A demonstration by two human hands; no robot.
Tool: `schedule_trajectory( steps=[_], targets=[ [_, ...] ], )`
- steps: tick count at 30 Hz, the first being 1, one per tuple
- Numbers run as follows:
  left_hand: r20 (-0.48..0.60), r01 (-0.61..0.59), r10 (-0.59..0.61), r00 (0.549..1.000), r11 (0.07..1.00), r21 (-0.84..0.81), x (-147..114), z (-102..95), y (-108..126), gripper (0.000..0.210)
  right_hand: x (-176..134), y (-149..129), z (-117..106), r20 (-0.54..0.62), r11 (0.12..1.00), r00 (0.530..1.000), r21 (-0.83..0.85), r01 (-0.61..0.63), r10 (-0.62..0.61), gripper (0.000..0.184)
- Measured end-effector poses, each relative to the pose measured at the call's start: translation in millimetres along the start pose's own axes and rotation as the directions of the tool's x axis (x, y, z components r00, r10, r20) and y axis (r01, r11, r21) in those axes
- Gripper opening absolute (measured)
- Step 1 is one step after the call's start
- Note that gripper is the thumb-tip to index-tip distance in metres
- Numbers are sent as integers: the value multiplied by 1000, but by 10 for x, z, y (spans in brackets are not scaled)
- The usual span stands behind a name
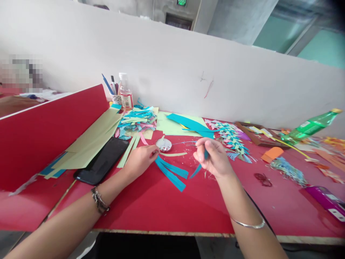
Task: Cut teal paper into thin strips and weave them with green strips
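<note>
My right hand (214, 156) is raised over the table with its fingers closed on a narrow blue paper strip (196, 171), which shows between the fingers and below them. To its left, my left hand (144, 156) is closed in a pinch beside a small round white dish (163, 144); what its fingertips hold is hidden. Two or so blue paper strips (172, 174) fan out on the red table from just beneath those fingertips. A thin light thread (184, 142) runs between the dish and my right hand. A pale green strip (174, 154) lies between the hands.
Left are a black phone (102, 162), pale green paper sheets (88, 144) and a red divider (54, 133). Behind stand a bottle (126, 95) and a pile of cut strips (138, 120). Rightward lie fringed paper clusters (233, 138), a wooden tray (250, 138) and a tilted green bottle (309, 127).
</note>
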State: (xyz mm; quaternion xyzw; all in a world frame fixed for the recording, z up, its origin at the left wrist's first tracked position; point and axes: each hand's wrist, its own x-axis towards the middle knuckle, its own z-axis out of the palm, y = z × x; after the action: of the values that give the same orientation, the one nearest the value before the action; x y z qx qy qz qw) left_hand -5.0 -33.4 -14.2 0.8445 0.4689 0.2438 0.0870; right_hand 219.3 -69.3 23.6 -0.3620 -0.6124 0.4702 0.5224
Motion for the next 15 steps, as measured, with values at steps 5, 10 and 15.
schedule_trajectory(
  steps=[5,10,15],
  targets=[
    [-10,27,-27,1000,1000,-3,2,-27,25,17,55,25,52,18,998,998,-3,-65,65,23],
    [-26,13,-13,1000,999,-35,-12,-36,55,18,64,3,117,108,996,993,-73,-42,49,23],
    [-33,20,-21,999,999,-39,-23,-39,86,17,10,-101,243,270,963,962,-268,27,48,29]
  ],
)
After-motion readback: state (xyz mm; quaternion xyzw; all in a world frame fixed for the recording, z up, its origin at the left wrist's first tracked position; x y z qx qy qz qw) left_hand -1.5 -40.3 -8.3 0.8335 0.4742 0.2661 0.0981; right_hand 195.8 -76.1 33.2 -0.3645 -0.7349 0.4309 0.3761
